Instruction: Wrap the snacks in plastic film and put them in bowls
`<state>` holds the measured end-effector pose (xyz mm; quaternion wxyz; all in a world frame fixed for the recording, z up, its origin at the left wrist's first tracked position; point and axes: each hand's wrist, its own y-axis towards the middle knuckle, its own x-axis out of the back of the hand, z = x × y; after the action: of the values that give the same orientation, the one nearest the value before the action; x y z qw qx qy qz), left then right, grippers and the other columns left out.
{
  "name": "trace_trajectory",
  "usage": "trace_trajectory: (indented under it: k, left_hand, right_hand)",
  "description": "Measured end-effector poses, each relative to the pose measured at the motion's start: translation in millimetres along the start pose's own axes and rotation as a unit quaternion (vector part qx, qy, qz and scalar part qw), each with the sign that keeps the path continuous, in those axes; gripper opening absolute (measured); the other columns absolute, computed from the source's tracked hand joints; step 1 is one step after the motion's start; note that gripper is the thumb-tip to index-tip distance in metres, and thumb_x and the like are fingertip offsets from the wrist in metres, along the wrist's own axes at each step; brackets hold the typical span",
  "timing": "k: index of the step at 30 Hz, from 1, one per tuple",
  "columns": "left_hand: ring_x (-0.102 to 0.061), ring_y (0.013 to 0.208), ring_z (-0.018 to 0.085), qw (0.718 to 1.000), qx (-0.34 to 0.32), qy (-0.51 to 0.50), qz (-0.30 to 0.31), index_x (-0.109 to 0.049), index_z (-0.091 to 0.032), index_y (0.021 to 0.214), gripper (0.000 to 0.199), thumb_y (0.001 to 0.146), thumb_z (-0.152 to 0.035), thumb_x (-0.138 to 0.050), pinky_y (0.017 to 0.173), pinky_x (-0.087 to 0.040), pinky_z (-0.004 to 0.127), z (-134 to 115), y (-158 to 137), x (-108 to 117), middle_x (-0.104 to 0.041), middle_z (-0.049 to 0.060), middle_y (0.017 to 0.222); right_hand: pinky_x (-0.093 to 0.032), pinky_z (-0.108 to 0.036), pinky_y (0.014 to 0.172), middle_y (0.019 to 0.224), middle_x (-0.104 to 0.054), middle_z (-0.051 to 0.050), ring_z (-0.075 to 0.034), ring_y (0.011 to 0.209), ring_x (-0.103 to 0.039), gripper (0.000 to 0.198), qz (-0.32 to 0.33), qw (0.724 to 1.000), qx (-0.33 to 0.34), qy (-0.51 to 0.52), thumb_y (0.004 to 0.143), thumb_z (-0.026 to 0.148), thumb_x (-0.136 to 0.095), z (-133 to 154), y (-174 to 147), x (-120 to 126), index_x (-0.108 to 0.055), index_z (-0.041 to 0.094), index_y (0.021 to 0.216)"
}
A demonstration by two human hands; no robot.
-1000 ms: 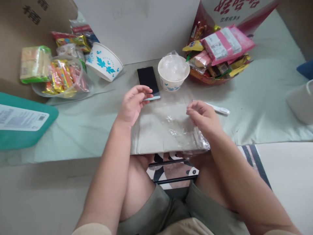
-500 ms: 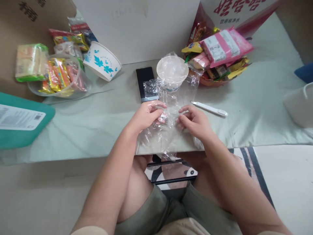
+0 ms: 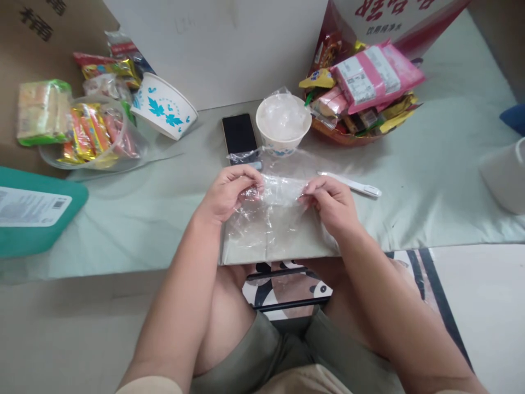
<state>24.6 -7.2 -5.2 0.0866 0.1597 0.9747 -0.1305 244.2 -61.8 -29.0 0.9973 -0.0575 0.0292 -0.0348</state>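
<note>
By the table edge (image 3: 135, 261), clear film (image 3: 283, 191) in left hand (image 3: 225, 194) and right hand (image 3: 334, 205), fingers (image 3: 246, 173) pinched, roomy cloth (image 3: 143, 210) leftward.

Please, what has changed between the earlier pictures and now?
Since half a second ago, the left hand and right hand have drawn slightly apart. Both now pinch the clear film, which is gathered between them. The phone, upright paper cup and white tool stayed in place.

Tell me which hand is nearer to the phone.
Left. The left hand is just in front of the phone, on the person's side; the right hand is farther off, in front and to the right.
</note>
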Motion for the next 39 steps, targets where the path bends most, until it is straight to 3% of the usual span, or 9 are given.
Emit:
trace_trajectory:
  k: [7, 11, 14, 17, 20, 23, 29, 33, 39]
  left_hand:
    - [-0.063, 0.062, 0.017, 0.997, -0.009, 0.068, -0.023, -0.065, -0.018, 0.052, 0.052, 0.087, -0.055, -0.054, 0.058, -0.051, 0.03, 8, 6, 12, -0.066, 0.008, 0.064]
    - [-0.06, 0.066, 0.013, 0.991, -0.049, 0.126, -0.026, -0.067, -0.017, 0.064, 0.024, 0.073, -0.037, -0.076, 0.061, -0.049, 0.026, 12, 4, 10, -0.066, 0.003, 0.07]
    - [-0.063, 0.072, 0.012, 0.993, -0.074, 0.088, -0.026, -0.063, -0.019, 0.079, 0.023, 0.063, -0.021, -0.08, 0.063, -0.051, 0.024, 11, 2, 8, -0.067, 0.001, 0.083]
    - [-0.068, 0.079, 0.012, 0.997, -0.076, -0.011, -0.028, -0.058, -0.025, 0.1, 0.045, 0.061, -0.019, -0.081, 0.068, -0.055, 0.024, 7, 0, 7, -0.069, -0.001, 0.099]
    - [-0.073, 0.087, 0.017, 0.997, -0.001, -0.061, 0.036, -0.058, -0.026, 0.114, 0.057, 0.063, -0.026, -0.085, 0.076, -0.059, 0.03, 4, -2, 5, -0.072, 0.003, 0.107]
    - [-0.074, 0.082, 0.019, 0.993, 0.077, -0.022, 0.086, -0.065, -0.019, 0.103, 0.044, 0.065, -0.028, -0.086, 0.071, -0.057, 0.029, 5, -3, 2, -0.075, 0.006, 0.096]
    - [-0.071, 0.07, 0.013, 0.996, 0.066, -0.059, 0.021, -0.066, -0.019, 0.091, 0.037, 0.062, -0.023, -0.087, 0.062, -0.054, 0.023, 4, -4, 0, -0.074, 0.0, 0.084]
    - [-0.071, 0.066, 0.014, 0.992, 0.116, -0.017, 0.054, -0.065, -0.018, 0.102, 0.043, 0.066, -0.029, -0.086, 0.059, -0.055, 0.024, 1, -6, 0, -0.075, 0.003, 0.085]
    - [-0.054, 0.04, 0.009, 0.994, 0.091, 0.055, 0.029, -0.06, -0.023, 0.104, 0.035, 0.073, -0.026, -0.075, 0.038, -0.034, 0.019, 3, -7, 0, -0.062, -0.006, 0.058]
  right_hand:
    - [-0.047, -0.031, 0.069, 0.076, -0.064, -0.004, -0.015, 0.072, -0.058, 0.033, 0.009, 0.997, 0.069, -0.041, 0.088, 0.036, -0.052, 2, -2, 6, -0.065, 0.021, 0.062]
    - [-0.049, -0.03, 0.068, 0.077, -0.059, 0.002, -0.014, 0.071, -0.057, 0.019, -0.017, 0.998, 0.031, -0.045, 0.076, 0.032, -0.074, 3, -2, -1, -0.06, 0.024, 0.085]
    - [-0.052, -0.03, 0.07, 0.09, -0.061, 0.003, -0.014, 0.076, -0.061, 0.059, -0.004, 1.0, -0.012, -0.001, 0.064, 0.026, -0.08, 3, -1, -4, -0.051, 0.03, 0.115]
    - [-0.05, -0.029, 0.068, 0.081, -0.058, 0.004, -0.012, 0.069, -0.057, 0.044, -0.002, 0.999, -0.029, -0.03, 0.067, 0.028, -0.078, 5, 0, -4, -0.055, 0.026, 0.104]
    - [-0.049, -0.029, 0.068, 0.074, -0.053, 0.005, -0.011, 0.067, -0.053, 0.028, -0.021, 1.0, -0.01, -0.016, 0.07, 0.032, -0.074, 7, 0, -3, -0.055, 0.025, 0.089]
    - [-0.051, -0.03, 0.07, 0.075, -0.055, 0.005, -0.013, 0.07, -0.057, 0.03, -0.013, 0.999, -0.017, 0.033, 0.069, 0.037, -0.075, 9, 1, -2, -0.055, 0.026, 0.089]
    - [-0.051, -0.03, 0.069, 0.079, -0.068, 0.0, -0.013, 0.069, -0.06, 0.025, 0.084, 0.993, -0.063, -0.046, 0.073, 0.04, -0.076, 11, -1, -2, -0.061, 0.022, 0.084]
    - [-0.051, -0.028, 0.06, 0.07, -0.069, 0.002, -0.012, 0.059, -0.06, 0.03, 0.041, 0.994, -0.1, 0.01, 0.073, 0.044, -0.075, 12, -1, -3, -0.055, 0.023, 0.081]
    - [-0.044, -0.024, 0.045, 0.056, -0.061, 0.007, -0.012, 0.046, -0.057, 0.034, 0.028, 0.992, -0.124, 0.027, 0.075, 0.048, -0.071, 10, 1, -1, -0.06, 0.024, 0.097]
